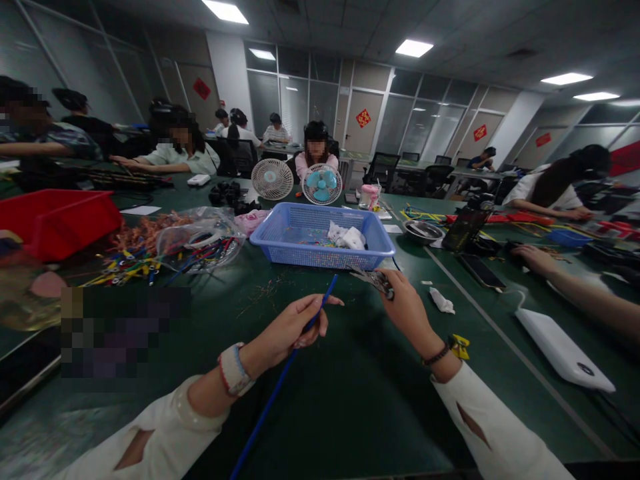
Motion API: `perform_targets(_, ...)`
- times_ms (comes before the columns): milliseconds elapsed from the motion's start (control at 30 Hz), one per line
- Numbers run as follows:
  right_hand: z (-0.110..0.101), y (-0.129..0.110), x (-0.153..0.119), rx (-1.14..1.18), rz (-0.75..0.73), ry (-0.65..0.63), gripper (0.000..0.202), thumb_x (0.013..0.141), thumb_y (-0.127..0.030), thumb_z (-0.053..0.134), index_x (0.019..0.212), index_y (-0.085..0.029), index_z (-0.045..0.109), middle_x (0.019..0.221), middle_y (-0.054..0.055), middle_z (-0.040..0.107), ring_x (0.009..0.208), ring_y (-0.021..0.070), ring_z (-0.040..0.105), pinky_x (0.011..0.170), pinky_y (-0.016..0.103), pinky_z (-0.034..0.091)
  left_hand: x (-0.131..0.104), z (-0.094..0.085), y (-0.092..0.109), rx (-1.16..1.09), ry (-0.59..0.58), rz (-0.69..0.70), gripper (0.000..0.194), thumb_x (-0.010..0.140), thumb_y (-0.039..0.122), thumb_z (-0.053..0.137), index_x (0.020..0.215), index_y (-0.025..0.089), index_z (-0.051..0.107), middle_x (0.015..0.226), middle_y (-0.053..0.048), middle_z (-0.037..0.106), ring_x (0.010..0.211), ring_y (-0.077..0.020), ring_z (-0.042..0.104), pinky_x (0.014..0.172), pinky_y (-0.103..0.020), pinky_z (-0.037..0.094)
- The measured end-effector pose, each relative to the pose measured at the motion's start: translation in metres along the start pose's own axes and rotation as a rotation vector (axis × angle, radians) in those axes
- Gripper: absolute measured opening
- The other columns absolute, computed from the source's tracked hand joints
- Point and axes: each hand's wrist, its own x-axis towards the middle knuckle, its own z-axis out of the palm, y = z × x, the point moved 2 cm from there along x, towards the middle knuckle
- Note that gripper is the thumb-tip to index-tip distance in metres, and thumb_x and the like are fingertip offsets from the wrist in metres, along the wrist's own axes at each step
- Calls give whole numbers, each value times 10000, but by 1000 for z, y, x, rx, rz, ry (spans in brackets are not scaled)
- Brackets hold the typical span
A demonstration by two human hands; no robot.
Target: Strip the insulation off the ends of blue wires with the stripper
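A blue wire [267, 410] is pinched in my left hand [287, 327]; its upper end sticks up past the fingers and its lower length trails down toward me. My right hand [407, 310] grips a pair of metal pliers [376, 281], whose jaws point left and seem parted. The jaws are to the right of the wire's tip and apart from it. Just beyond both hands stands a blue plastic basket [325, 255] with small coloured scraps and crumpled white tissue [347, 237] inside.
Left lie bundled coloured wires [135, 263], a clear plastic bag [205, 243] and a red bin [55, 223]. Right are crumpled tissue [442, 301], a yellow clip [459, 347], a white power bank [563, 347], a phone [481, 271] and a co-worker's arm [575, 280]. Two fans [323, 185] stand behind the basket.
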Motion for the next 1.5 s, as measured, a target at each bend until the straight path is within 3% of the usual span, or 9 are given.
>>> perform_targets(667, -9, -4, -1, -155, 3, -6, 374, 758, -65, 515, 1095, -211, 585, 1133, 68, 611, 878, 224, 611, 649, 297, 445, 2, -9, -5, 67, 38, -29, 413, 860, 404, 618, 1192, 158, 630, 614, 30, 609, 317, -12, 361, 312, -143, 242)
perform_targets(967, -7, -1, -1, -135, 0, -1, 358, 757, -75, 527, 1086, -204, 586, 1102, 73, 615, 879, 223, 605, 673, 301, 446, 1, -10, -2, 144, 77, 2, 387, 847, 381, 640, 1172, 172, 653, 638, 23, 615, 371, -25, 399, 342, -144, 293)
perform_targets(1500, -5, -2, 0, -8, -46, -151, 265, 788, -120, 543, 1021, -219, 622, 1006, 49, 638, 876, 203, 612, 741, 305, 455, 0, -13, 3, 365, 187, 103, 365, 839, 341, 629, 1168, 188, 672, 725, -2, 654, 406, -31, 421, 384, -150, 370)
